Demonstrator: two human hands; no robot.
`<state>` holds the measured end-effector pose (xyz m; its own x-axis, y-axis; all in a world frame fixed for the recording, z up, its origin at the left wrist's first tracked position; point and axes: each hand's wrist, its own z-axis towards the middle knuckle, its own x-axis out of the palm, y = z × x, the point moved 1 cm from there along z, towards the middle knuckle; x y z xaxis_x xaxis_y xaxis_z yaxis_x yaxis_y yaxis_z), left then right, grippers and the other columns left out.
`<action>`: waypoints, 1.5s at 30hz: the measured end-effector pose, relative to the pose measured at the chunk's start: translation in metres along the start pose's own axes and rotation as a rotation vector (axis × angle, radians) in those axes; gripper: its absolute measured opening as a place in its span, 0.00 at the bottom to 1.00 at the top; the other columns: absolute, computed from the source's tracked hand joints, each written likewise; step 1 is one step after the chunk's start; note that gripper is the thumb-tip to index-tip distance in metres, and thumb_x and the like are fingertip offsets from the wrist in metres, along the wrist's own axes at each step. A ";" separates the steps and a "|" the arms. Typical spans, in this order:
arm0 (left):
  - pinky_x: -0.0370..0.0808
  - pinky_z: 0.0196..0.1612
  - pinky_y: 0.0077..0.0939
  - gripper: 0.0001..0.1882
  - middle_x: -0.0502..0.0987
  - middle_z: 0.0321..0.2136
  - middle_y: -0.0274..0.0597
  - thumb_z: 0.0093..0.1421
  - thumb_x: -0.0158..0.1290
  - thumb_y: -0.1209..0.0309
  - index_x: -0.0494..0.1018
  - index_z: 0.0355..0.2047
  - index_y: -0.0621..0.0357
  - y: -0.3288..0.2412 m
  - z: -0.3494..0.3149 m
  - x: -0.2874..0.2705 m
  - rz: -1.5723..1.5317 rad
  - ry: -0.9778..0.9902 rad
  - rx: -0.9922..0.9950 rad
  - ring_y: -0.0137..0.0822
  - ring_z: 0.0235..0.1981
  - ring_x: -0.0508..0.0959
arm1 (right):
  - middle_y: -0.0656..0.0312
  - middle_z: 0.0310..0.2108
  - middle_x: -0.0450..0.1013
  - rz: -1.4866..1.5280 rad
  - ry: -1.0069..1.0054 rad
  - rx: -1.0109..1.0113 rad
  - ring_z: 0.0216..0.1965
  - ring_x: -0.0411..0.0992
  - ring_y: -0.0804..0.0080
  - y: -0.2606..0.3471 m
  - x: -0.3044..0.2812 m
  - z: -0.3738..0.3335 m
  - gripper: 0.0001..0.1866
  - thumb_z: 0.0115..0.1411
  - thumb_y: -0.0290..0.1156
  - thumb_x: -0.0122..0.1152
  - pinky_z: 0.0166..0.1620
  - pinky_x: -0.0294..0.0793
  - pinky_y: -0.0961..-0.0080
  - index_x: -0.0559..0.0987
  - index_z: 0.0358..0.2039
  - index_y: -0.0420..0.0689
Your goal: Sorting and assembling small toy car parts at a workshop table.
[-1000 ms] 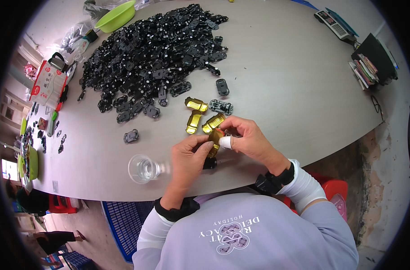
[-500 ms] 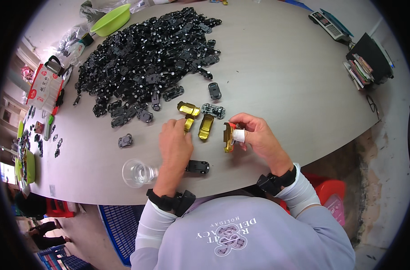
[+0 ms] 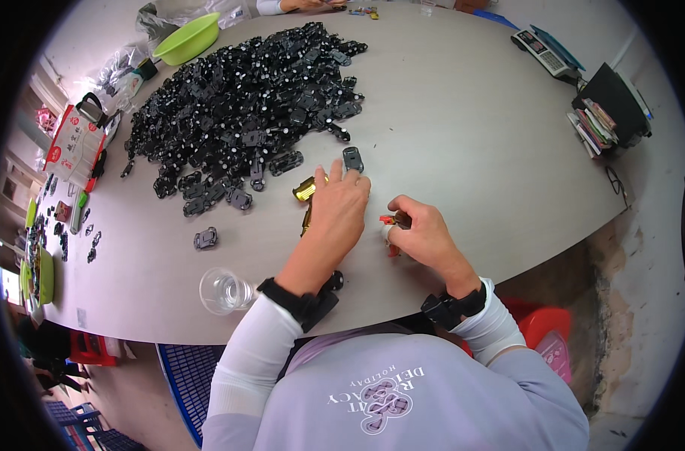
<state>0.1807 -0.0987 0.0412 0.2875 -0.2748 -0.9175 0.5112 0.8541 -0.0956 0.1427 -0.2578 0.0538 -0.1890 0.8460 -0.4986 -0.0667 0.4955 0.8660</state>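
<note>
My left hand [image 3: 341, 204] reaches over the small gold toy car shells, palm down with its fingers stretched out. One gold shell [image 3: 305, 189] shows beside its fingers, and another is partly covered by the hand. Just beyond the fingertips lies a dark toy car chassis [image 3: 353, 158]. What is under the palm is hidden. My right hand [image 3: 424, 231] is closed around an orange-red and dark piece [image 3: 387, 219], whose exact kind I cannot make out. Under my left wrist, another black chassis [image 3: 333, 281] is mostly covered.
A large heap of black toy car chassis [image 3: 237, 105] fills the table's far left. A clear plastic cup [image 3: 224, 292] stands near the front edge, and a lone chassis [image 3: 206, 238] lies beyond it. At the back are a green basin [image 3: 188, 39] and another person's hand [image 3: 301, 4].
My left hand has moved right and away from me, over the gold shells. The gold shell that showed in my right hand is no longer visible there. Another person's arm has appeared at the far edge.
</note>
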 end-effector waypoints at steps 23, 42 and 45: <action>0.76 0.44 0.32 0.20 0.74 0.39 0.45 0.55 0.55 0.75 0.67 0.48 0.66 0.003 -0.057 -0.054 -1.694 0.134 -0.647 0.37 0.40 0.77 | 0.59 0.38 0.67 -0.617 0.299 -0.737 0.36 0.71 0.62 -0.012 -0.022 -0.018 0.10 0.45 0.19 0.54 0.35 0.74 0.70 0.73 0.31 0.41; 0.71 0.43 0.20 0.24 0.74 0.35 0.36 0.48 0.57 0.79 0.71 0.48 0.59 -0.030 -0.076 -0.065 -1.253 0.142 -0.494 0.25 0.39 0.74 | 0.64 0.33 0.68 0.596 0.168 -0.202 0.31 0.70 0.81 0.034 -0.018 -0.032 0.11 0.52 0.19 0.56 0.32 0.73 0.82 0.72 0.37 0.37; 0.71 0.44 0.21 0.27 0.74 0.36 0.36 0.47 0.57 0.80 0.68 0.50 0.62 -0.028 -0.079 -0.060 -1.421 0.077 -0.497 0.25 0.38 0.73 | 0.67 0.29 0.69 0.632 0.348 -0.153 0.28 0.69 0.85 0.030 -0.012 -0.033 0.10 0.55 0.21 0.57 0.30 0.73 0.85 0.72 0.38 0.39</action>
<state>0.0854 -0.0718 0.0684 -0.2474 -0.9684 0.0323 -0.0031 -0.0325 -0.9995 0.1108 -0.2594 0.0868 -0.5353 0.8367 0.1161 0.0267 -0.1207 0.9923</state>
